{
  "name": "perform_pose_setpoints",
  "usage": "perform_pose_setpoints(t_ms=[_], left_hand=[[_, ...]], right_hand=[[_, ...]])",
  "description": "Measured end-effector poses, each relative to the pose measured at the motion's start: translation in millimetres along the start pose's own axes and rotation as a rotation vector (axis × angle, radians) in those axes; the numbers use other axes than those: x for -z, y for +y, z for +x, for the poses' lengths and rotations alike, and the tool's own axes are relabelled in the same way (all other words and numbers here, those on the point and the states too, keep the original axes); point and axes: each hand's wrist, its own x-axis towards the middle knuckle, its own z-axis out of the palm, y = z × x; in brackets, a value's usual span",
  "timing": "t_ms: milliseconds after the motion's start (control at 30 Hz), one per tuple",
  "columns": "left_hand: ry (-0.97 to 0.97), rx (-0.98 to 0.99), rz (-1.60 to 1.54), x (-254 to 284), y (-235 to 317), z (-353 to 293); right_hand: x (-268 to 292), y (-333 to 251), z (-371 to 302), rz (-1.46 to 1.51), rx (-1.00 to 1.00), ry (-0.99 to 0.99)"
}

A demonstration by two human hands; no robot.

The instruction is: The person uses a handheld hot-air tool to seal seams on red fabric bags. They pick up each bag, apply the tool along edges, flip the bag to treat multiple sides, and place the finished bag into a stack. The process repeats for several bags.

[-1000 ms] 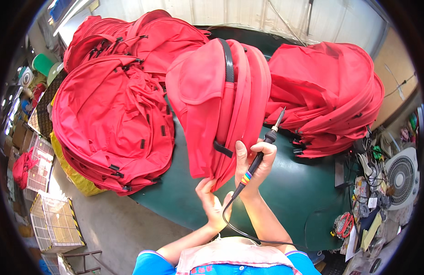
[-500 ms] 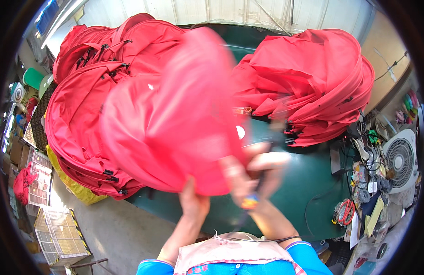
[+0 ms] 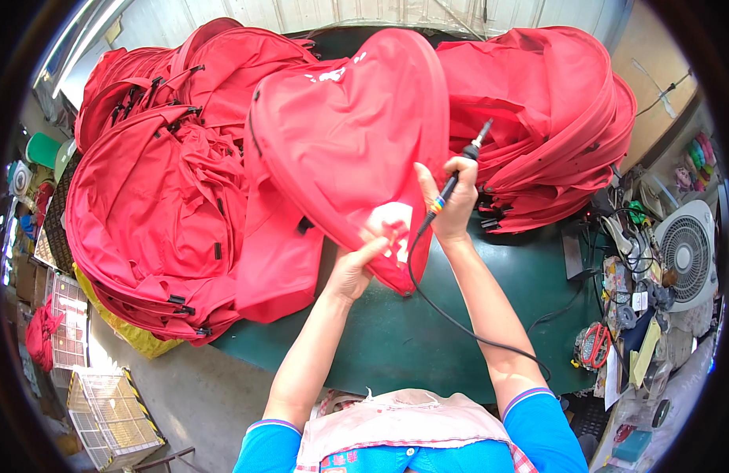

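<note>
A red fabric canopy (image 3: 344,134) with a rounded, piped rim stands tilted up in front of me, a pale patch near its lower tip. My left hand (image 3: 352,272) grips its lower edge, thumb over the cloth and the other fingers hidden behind it. In my right hand (image 3: 453,201) is a soldering iron (image 3: 463,165) with a black handle, its metal tip pointing up and away to the right. The iron's black cord hangs from the handle and loops over my right forearm. That hand is beside the canopy's right edge.
More red canopies (image 3: 155,205) are heaped at the left, and another pile (image 3: 553,118) lies at the back right of the green table (image 3: 490,315). A white fan (image 3: 686,256) and red-handled scissors (image 3: 593,344) are among clutter at the right. A wire basket (image 3: 112,414) stands lower left.
The canopy has been turned and raised from a blurred sweep, so its rim and pale patch now show. My right hand has moved up, with the soldering iron now pointing away.
</note>
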Motion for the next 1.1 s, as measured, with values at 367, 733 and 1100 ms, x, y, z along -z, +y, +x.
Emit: perform_pose_setpoints(t_ms=[367, 733, 1100], left_hand=[[-0.028, 0.244, 0.402, -26.7, 4.8, 12.3], [0.048, -0.055, 0.430, -4.6, -6.5, 6.0], [0.058, -0.022, 0.534, -17.1, -8.3, 8.3]], right_hand=[[21.1, -39.7, 9.1, 0.034, 0.070, -0.119], [79.9, -61.9, -1.3, 0.284, 0.066, -0.057], [140.7, -106.0, -70.7, 0.017, -0.143, -0.591]])
